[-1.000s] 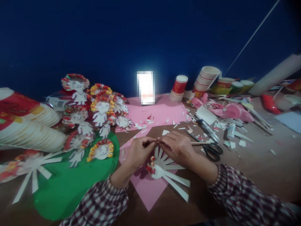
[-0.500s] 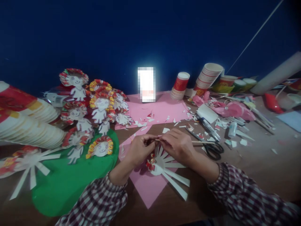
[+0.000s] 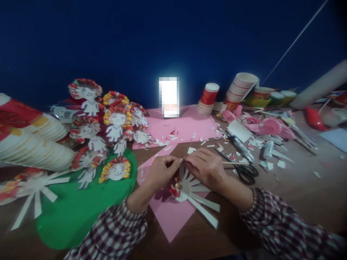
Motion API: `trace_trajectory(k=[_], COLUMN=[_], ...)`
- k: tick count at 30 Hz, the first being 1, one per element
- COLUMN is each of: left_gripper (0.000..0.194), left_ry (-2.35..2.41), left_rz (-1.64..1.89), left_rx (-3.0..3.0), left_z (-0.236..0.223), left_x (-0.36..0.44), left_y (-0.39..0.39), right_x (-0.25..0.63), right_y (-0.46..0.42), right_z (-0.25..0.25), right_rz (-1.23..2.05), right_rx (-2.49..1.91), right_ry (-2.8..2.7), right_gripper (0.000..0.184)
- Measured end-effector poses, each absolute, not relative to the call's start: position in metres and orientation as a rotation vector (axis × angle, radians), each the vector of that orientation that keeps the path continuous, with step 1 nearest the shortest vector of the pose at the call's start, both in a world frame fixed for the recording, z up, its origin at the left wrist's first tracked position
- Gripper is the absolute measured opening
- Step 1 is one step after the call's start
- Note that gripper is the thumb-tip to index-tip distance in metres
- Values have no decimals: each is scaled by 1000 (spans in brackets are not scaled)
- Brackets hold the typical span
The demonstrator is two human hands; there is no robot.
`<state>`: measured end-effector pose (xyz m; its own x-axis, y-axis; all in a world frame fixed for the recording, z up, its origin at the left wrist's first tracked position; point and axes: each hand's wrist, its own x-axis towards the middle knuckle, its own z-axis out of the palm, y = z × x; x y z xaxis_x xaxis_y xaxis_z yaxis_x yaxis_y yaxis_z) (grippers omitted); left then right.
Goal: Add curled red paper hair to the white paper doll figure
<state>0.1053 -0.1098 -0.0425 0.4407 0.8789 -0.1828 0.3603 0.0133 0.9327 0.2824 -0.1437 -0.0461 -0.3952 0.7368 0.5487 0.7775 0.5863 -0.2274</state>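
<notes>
My left hand (image 3: 162, 172) and my right hand (image 3: 206, 167) meet fingertip to fingertip above a cut paper cup (image 3: 187, 189) that lies on a pink sheet (image 3: 169, 216). The cup's wall is slit into white strips that fan out to the right, and a few strips at its left are curled into red rolls. Both hands pinch the end of one strip. A thin wooden stick (image 3: 230, 163) runs from my right hand's fingers toward the right.
Finished paper-cup dolls (image 3: 116, 122) stand at the left above a green sheet (image 3: 78, 209). Stacks of cups lie at far left (image 3: 29, 144) and at the back (image 3: 240, 88). Scissors (image 3: 245, 170), markers, pink scraps and paper clippings litter the right side. A lit phone (image 3: 168, 96) leans on the blue wall.
Both hands stayed together on the strip, shifting slightly. The cup under them turned and slid a little. The camera view dropped slightly after the first frame.
</notes>
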Motion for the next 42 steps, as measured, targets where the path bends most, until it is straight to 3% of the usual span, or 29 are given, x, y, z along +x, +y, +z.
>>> trace_trajectory(k=[30,42], left_gripper=[20,25], left_ry=[1095,1085], left_rz=[639,605], left_rx=[1474,1411], left_z=[-46,-46], left_x=[106,106], left_y=[-110,-110], right_x=[283,283], right_y=[-146,-145], right_z=[-53,-57], right_rz=[-23,-28], right_rx=[-1258,-1252], right_ry=[-2201,-2200], right_gripper=[15,13])
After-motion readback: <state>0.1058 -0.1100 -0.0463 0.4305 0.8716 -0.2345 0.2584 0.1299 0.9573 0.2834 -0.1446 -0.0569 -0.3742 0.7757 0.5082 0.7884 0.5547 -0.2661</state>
